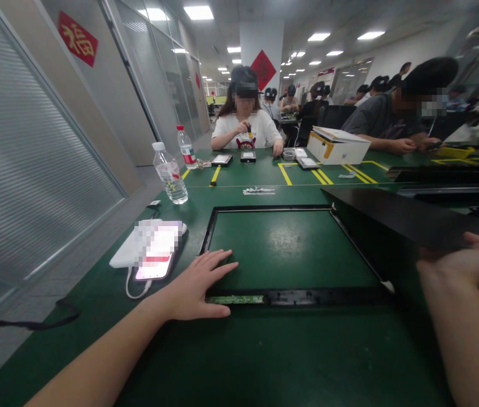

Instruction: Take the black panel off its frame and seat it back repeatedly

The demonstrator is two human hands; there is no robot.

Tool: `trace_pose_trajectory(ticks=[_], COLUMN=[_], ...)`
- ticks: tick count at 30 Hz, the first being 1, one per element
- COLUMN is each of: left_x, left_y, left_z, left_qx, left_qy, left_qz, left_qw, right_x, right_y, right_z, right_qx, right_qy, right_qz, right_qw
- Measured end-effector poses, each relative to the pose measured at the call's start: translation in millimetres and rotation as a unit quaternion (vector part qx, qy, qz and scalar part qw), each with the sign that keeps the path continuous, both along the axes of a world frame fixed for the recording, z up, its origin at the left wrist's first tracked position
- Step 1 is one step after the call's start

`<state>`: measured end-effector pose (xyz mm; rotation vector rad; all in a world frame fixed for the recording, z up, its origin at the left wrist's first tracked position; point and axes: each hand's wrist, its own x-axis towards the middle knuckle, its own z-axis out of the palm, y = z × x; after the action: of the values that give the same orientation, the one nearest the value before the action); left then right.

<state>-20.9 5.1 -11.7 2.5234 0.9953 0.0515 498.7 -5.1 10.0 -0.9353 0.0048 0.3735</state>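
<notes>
A black rectangular bezel frame (273, 208) lies flat on the green table, with bare tabletop showing through it. Along its near bar sits a narrow green circuit board (239, 299). My left hand (205, 282) rests over the frame's near left corner, fingers spread. On the right, my right hand (462, 261) supports a large dark flat panel (409, 217) from below, its fingers curled at the panel's near edge. The panel is tilted and raised beside the frame's right side. Part of the right hand's fingers is hidden by the panel.
Left of the frame lie a lit phone (159, 251) on a cable and a white box-like item (127, 249). Two bottles, one clear (171, 175) and one red-labelled (186, 148), stand behind. Across the table a person (245, 121) works near small drives; a white box (336, 148) stands right.
</notes>
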Motion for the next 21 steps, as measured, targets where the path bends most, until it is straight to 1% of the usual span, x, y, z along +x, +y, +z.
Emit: trace_pose_trajectory(ticks=[2,4,7,9,11,17,21], left_x=[0,1,2,3,3,3,3], left_y=[0,-1,-3,-4,-4,-3,-3], left_z=[0.5,2.8,6.8,8.1,8.3,7.9,7.3], left_qx=[0.000,-0.005,-0.011,-0.007,-0.002,-0.009,-0.002], left_qy=[-0.001,0.003,0.011,0.003,-0.010,0.001,-0.011], left_qz=[0.002,0.011,0.024,0.025,0.024,0.028,0.031], left_qw=[1.000,1.000,1.000,1.000,1.000,1.000,0.999], right_x=[-7,-10,-5,1,8,17,20], right_y=[-1,-1,2,4,6,8,6], right_z=[1.0,0.1,-2.8,-4.9,-6.9,-13.9,-18.8], right_qx=[0.037,0.040,-0.012,-0.053,-0.076,-0.091,-0.109], right_qy=[0.008,0.025,0.073,0.105,0.123,0.133,0.139], right_qz=[0.008,0.013,-0.011,-0.029,-0.039,-0.040,-0.035], right_qw=[0.999,0.999,0.997,0.993,0.989,0.986,0.984])
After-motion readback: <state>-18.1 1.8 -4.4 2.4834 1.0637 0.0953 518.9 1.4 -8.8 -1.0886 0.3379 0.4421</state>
